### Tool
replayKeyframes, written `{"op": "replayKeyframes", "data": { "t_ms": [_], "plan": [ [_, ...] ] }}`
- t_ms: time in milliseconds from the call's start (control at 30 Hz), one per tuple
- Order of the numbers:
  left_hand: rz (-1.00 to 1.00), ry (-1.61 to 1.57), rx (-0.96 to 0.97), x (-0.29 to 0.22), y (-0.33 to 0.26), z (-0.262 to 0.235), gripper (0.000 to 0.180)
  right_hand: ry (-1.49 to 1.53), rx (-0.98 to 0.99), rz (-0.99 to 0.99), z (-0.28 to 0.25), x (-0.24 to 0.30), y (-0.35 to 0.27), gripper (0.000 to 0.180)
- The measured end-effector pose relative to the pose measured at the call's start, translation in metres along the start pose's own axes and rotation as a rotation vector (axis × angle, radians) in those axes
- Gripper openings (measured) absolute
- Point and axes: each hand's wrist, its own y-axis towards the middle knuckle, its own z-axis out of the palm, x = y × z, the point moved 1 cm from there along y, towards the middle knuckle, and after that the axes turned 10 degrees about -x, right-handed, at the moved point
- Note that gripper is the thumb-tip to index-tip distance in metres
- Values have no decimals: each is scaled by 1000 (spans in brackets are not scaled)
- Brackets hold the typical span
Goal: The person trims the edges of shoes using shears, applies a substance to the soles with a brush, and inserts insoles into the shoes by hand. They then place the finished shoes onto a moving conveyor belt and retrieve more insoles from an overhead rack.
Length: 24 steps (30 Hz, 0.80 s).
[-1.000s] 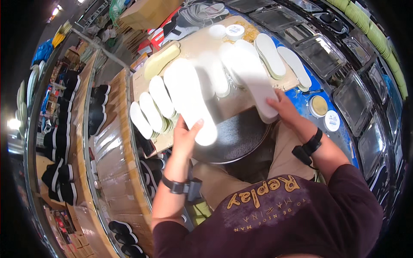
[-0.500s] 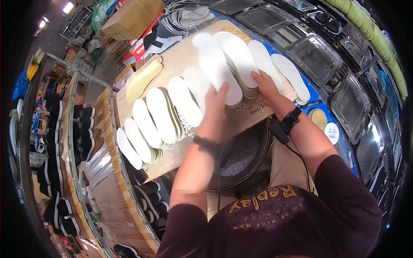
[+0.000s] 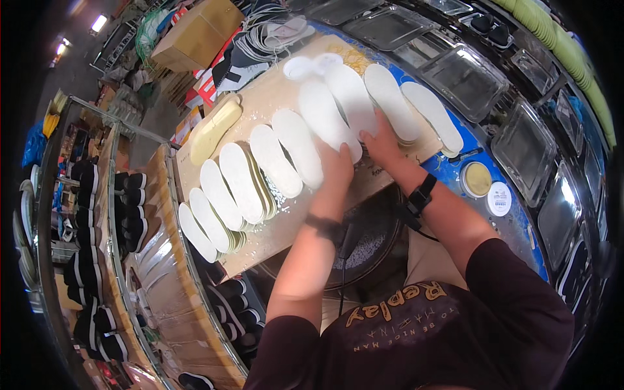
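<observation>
My left hand (image 3: 337,168) grips the near end of a white insole (image 3: 325,114) in the middle of the board (image 3: 270,234), its thumb on top. Beside it, my right hand (image 3: 383,144) closes on the near right edge of another white insole (image 3: 351,94), thumb on top. The fingers under both insoles are hidden. Left of my hands, white insoles (image 3: 286,149) lie in a slanting row, several of them stacked, such as one thick pile (image 3: 240,179). On the right lie two more piles, one white (image 3: 390,101), one at the board's edge (image 3: 432,117).
Pale yellow foot-shaped pieces (image 3: 216,130) lie at the board's left. An open round tin (image 3: 476,179) and a white lid (image 3: 498,199) sit on the blue surface at right. Below the board is a round tub (image 3: 364,250) with pale scraps. Shoe racks (image 3: 130,214) stand at left.
My right hand has moved left and a little down with its insole. The two held insoles now sit closer to the row on the left, with the right-hand piles more exposed.
</observation>
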Motion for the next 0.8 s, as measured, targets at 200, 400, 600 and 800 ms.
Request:
{"op": "replayKeyframes", "data": {
  "t_ms": [200,400,600,800],
  "plan": [
    [-42,-17,230,-23,-16,-15,77,-37,161,-6,-41,-19,11,71],
    [144,14,338,6,-108,-68,39,-36,189,-36,-163,8,-21,56],
    [225,385,466,72,-234,-144,29,-263,-88,-272,-345,32,-27,32],
    [334,712,233,114,-277,-142,43,-612,-602,-489,-553,78,-3,33]
  ]
}}
